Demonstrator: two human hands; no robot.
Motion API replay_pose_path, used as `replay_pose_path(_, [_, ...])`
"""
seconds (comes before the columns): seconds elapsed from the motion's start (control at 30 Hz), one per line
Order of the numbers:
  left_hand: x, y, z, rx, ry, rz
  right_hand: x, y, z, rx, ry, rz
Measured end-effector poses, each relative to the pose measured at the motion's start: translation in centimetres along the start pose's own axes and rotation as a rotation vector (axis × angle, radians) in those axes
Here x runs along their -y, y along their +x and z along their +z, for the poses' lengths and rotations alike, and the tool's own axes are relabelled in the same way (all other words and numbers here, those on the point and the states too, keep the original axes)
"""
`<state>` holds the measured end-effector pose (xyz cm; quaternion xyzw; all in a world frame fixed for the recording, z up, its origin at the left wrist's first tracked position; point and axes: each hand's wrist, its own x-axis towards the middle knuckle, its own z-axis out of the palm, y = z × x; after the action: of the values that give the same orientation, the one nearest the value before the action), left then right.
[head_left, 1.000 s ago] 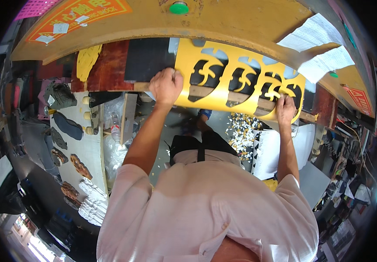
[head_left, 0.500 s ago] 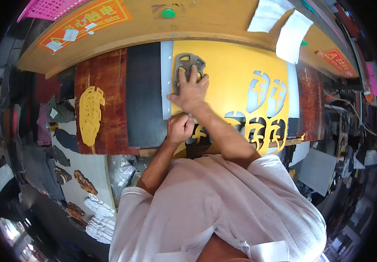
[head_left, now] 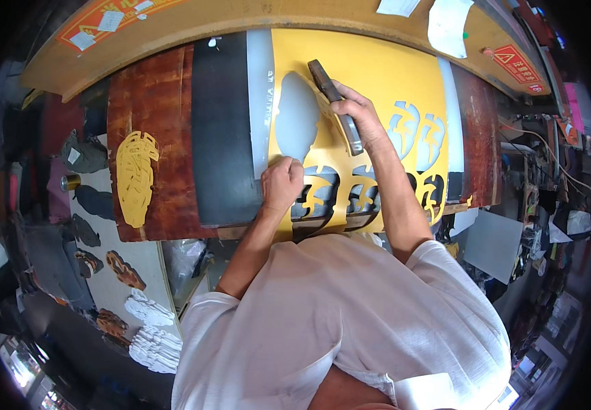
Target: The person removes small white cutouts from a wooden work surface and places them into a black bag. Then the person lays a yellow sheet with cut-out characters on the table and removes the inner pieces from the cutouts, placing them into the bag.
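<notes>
My right hand (head_left: 362,117) grips a dark metal cutting die (head_left: 336,109), tilted up on its side above the yellow sheet (head_left: 377,61). Left of the die, a large sole-shaped opening (head_left: 297,116) in the sheet shows a pale grey surface beneath. My left hand (head_left: 283,183) is curled closed at the sheet's lower left, just below that opening. Its fingertips are turned away, so whatever they hold is hidden. Patterned cutouts (head_left: 405,133) run through the sheet's right side and near edge.
Left of the sheet lie a black panel (head_left: 221,137) and a reddish-brown board (head_left: 152,75) bearing a stack of yellow cut pieces (head_left: 136,181). A tan machine beam (head_left: 199,31) spans the far side. Piles of white pieces (head_left: 153,348) and other cut parts lie on a lower surface at left.
My right hand, earlier spread flat on the die, has lifted and tilted it toward the right. The sole-shaped opening now shows where the die lay. My left hand has shifted slightly away from me.
</notes>
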<state>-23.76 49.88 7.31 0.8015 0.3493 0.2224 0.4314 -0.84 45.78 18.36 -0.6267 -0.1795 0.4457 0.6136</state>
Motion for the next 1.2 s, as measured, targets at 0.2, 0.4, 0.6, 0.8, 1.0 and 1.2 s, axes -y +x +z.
replay_pose_path(0.2, [-4.3,5.7,0.7,0.321,-0.669,-0.368,-0.9,0.5,-2.1,0.073,0.273,0.028])
replay_pose_path(0.4, [-6.7,10.1,0.8,0.412,-0.619,-0.162,-1.2,0.4,-1.6,0.038,0.216,-0.012])
replay_pose_path(0.6, [-8.0,10.9,0.3,0.368,-0.500,-0.487,-2.8,1.0,-2.2,0.034,0.309,-0.024])
replay_pose_path(0.8, [1.8,7.8,-8.5,-0.012,-0.266,-0.748,-2.4,1.1,-3.3,0.048,0.584,-0.080])
replay_pose_path(1.0, [3.2,3.6,-9.0,0.312,-0.129,-0.162,-2.8,2.0,-4.6,-0.081,0.198,-0.153])
replay_pose_path(1.2, [-0.5,2.6,-10.7,0.492,-0.191,-0.528,-4.6,2.2,-5.8,-0.409,-0.986,-0.525])
